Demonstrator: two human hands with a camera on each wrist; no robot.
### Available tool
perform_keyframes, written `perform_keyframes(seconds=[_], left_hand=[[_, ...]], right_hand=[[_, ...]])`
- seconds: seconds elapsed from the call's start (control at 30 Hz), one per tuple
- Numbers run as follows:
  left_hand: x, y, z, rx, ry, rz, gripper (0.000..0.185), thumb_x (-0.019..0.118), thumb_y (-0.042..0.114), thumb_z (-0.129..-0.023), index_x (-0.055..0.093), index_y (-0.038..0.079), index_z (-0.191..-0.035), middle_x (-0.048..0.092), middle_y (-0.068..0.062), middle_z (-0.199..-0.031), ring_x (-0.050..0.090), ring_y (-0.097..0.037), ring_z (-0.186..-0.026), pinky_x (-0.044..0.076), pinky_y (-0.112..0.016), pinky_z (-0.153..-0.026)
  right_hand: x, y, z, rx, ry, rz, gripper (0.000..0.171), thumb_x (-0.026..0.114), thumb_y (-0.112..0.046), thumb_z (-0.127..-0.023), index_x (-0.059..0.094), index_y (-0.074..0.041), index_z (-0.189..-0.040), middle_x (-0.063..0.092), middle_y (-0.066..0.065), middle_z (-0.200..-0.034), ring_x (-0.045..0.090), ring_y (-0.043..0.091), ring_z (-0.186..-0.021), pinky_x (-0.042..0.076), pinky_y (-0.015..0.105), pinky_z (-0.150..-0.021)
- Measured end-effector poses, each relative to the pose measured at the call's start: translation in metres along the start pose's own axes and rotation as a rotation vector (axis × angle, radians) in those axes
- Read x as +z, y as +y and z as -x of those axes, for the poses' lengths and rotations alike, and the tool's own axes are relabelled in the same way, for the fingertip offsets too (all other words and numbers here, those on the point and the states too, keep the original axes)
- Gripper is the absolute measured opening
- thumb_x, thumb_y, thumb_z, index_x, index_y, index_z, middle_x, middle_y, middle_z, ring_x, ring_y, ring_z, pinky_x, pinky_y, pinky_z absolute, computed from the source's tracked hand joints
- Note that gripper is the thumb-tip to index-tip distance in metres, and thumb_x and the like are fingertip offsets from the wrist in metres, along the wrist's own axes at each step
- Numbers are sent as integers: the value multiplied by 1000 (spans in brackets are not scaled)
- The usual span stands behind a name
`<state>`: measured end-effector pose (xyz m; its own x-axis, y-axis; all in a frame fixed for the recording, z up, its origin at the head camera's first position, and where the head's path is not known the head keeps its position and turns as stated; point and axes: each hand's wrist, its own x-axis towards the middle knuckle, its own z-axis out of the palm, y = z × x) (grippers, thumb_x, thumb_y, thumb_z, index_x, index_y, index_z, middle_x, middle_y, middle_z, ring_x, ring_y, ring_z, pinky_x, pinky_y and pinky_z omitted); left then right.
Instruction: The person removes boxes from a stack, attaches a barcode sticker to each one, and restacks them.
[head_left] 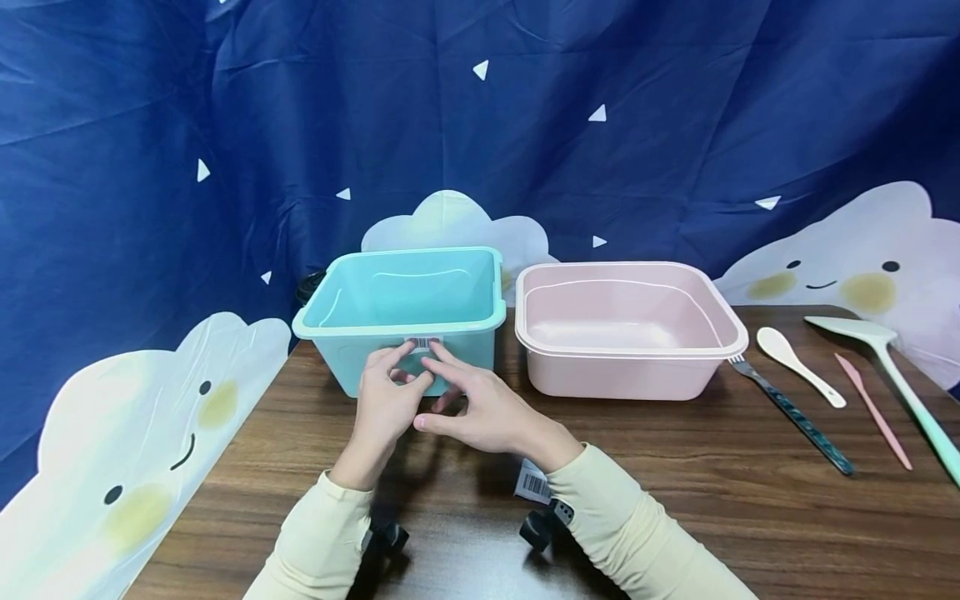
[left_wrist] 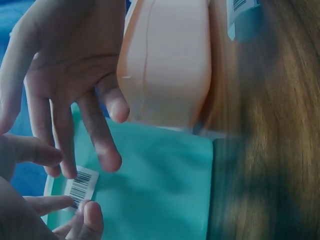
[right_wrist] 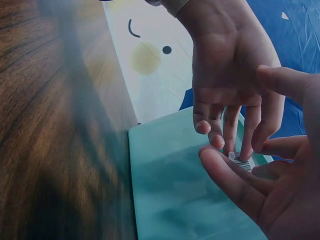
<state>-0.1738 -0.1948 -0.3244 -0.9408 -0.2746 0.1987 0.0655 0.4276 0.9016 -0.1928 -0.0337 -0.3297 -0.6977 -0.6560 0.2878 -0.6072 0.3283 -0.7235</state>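
Observation:
A teal plastic basin [head_left: 367, 354] stands in front of me, with a white barcode label [head_left: 423, 342] on its near wall just below the rim. My left hand [head_left: 386, 400] has its index fingertip at the label's left edge. From the right, my right hand [head_left: 487, 408] brings its index fingertip to the label's other edge. In the left wrist view the label [left_wrist: 82, 186] lies flat on the wall between the fingertips. Fingers of both hands are mostly extended, and neither hand grips anything.
Right of the teal basin stands a pink basin [head_left: 615, 375]. Farther right lie a fork [head_left: 795, 417], a white spoon [head_left: 798, 367], a pink knife [head_left: 873, 408] and a long green-handled utensil [head_left: 911, 387]. A barcoded tag [head_left: 533, 483] is by my right cuff.

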Motion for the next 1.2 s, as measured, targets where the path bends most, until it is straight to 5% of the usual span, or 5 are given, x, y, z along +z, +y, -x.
perform_keyframes(seconds=[0.37,0.83,1.2], left_hand=[[2,-2,0,-27,-48,45,59,69,6,-88,53,3,-145,46,-15,-138,59,-20,-91,49,-24,-68],[8,1,4,-99,-102,37,68,67,10,-87,46,9,-151,35,-19,-144,55,-11,-79,47,-25,-62],[3,-2,-1,-113,-141,37,55,65,13,-92,52,6,-145,52,-20,-139,62,-27,-95,48,-28,-72]], right_hand=[[-2,5,0,12,-4,-26,79,73,-23,-92,32,-12,-158,21,7,-168,71,9,-94,56,21,-69],[-2,7,1,35,-3,0,80,73,-26,-91,31,-11,-159,18,6,-168,70,8,-93,55,20,-69],[-13,3,9,42,12,1,75,72,-26,-93,36,-9,-156,25,8,-167,71,8,-95,55,21,-71]])
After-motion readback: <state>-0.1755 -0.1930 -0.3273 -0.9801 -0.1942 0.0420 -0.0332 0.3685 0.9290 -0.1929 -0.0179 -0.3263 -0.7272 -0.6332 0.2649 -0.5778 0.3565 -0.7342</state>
